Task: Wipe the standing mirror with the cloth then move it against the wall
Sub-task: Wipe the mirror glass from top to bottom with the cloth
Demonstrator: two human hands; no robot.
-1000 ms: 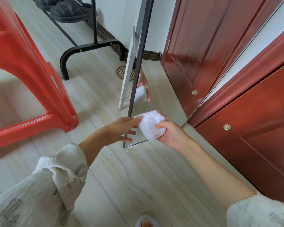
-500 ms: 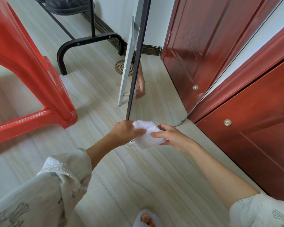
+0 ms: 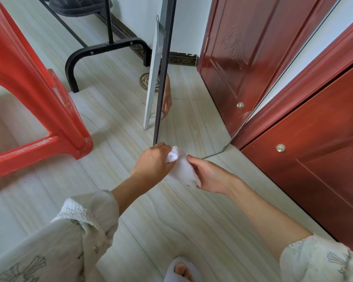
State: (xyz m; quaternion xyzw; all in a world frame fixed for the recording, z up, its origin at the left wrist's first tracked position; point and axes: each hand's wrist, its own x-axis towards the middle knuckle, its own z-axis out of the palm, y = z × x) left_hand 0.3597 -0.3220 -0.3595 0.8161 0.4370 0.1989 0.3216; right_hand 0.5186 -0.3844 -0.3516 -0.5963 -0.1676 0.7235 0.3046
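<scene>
Currently, item one: your left hand (image 3: 151,163), fingers curled round one end of the white cloth (image 3: 181,169). Item two: your right hand (image 3: 210,176), thumb and fingers pinching the other side of that cloth, which hangs bunched between the two hands just in front of the mirror's near corner. The cloth's folds are blurred, so its exact shape is hard to make out.

Item three: standing mirror (image 3: 192,110), upright on the pale floor (image 3: 171,220), dark frame edge towards you, top cut off by the picture's edge. Its glass reflects the red door (image 3: 314,190) and part of a hand; its white rear support (image 3: 153,78) stands behind, near the wall (image 3: 183,23).

Item four: red plastic stool (image 3: 39,98), left, partly cut off. Item five: black rack (image 3: 102,49), footwear on it only partly visible. Item six: a slippered foot (image 3: 181,269) at the bottom edge, half out of view.
</scene>
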